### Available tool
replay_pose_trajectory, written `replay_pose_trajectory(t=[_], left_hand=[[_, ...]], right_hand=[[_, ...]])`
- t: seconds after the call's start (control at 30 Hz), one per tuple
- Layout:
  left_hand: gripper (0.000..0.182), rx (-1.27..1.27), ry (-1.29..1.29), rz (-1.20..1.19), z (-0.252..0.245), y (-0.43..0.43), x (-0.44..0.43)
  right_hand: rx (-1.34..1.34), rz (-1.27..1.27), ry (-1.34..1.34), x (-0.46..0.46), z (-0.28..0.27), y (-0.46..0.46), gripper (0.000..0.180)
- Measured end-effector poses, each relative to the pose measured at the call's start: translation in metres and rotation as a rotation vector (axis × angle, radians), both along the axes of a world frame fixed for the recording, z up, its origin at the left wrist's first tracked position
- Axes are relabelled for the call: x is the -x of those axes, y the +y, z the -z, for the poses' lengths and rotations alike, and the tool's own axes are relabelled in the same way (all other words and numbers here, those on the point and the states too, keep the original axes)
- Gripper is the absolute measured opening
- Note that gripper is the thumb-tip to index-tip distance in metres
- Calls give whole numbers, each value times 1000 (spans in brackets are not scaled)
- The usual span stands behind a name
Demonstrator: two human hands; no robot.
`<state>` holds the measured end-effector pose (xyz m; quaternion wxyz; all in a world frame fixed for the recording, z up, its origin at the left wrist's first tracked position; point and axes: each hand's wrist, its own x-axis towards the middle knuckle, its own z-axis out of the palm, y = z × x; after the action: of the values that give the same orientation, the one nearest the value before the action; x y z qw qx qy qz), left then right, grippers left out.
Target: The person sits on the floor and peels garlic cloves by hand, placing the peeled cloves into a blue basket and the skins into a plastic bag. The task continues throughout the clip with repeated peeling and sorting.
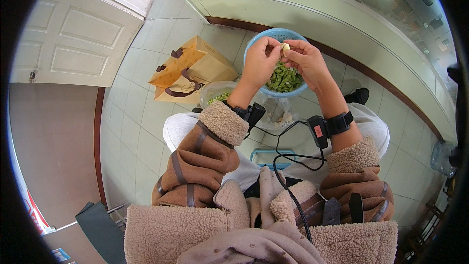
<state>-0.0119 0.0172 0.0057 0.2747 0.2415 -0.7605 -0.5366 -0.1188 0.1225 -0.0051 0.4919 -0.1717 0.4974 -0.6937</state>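
Note:
Over a blue plastic colander basket (250, 49), my two hands meet fingertip to fingertip. A small pale yellow piece (285, 48), perhaps a bean pod, sits between the thumb and fingers of my right hand (307, 58). My left hand (261, 60) pinches at the same piece from the other side; its fingertips are partly hidden. Green bean pods (284, 79) heap inside the basket below. Just left of the basket, shelled green beans (219, 97) lie in a clear plastic bag (209, 90), partly covered by my left forearm.
A tan paper bag (216, 64) with brown handles stands at the left. Another clear plastic bag (280, 112) with brownish scraps lies before the basket. A black cable (277, 161) hangs from the wrist devices. A pale green wall panel (293, 18) rises beyond; a white door (84, 33) stands left.

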Motion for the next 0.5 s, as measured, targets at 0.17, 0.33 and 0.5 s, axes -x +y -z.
replay_pose_trajectory(t=[0.17, 0.33, 0.5], left_hand=[[7, 74, 6, -118, 7, -6, 0], [9, 171, -93, -128, 21, -13, -3], [16, 456, -347, -38, 32, -19, -3]], right_hand=[[-24, -6, -39, 2, 4, 1, 26], [-19, -36, -63, 2, 7, 2, 26], [0, -35, -160, 4, 10, 5, 26]])
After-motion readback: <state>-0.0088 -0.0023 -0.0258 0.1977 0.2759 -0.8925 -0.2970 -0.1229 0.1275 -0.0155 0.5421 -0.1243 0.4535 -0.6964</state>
